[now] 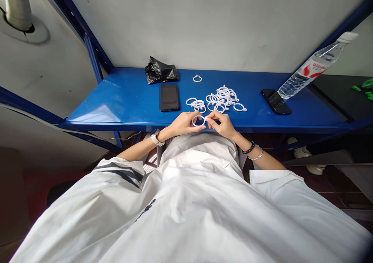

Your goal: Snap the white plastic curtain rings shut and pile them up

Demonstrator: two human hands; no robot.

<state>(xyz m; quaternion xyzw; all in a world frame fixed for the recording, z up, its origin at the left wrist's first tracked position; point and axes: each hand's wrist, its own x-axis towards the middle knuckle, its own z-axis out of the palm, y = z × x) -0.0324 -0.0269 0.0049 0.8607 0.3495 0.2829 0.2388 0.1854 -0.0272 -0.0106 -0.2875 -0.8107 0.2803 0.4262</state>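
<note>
Between my two hands, just above the front edge of the blue table, is a white plastic ring (198,125) with a small knob. My left hand (186,124) grips the ring's left side between thumb and fingers. The knobbed end is pinched by the fingertips of my right hand (220,124). Just beyond my hands lies a pile of similar white rings (223,99), with a smaller cluster (199,105) to its left. One more ring (197,79) lies apart, farther back.
On the blue table (131,96) are a crumpled black plastic bag (160,70) and a dark rectangular device (169,98). To the right, a water bottle (313,68) stands by a black phone (276,101). A wall (186,26) rises behind; blue posts frame both sides.
</note>
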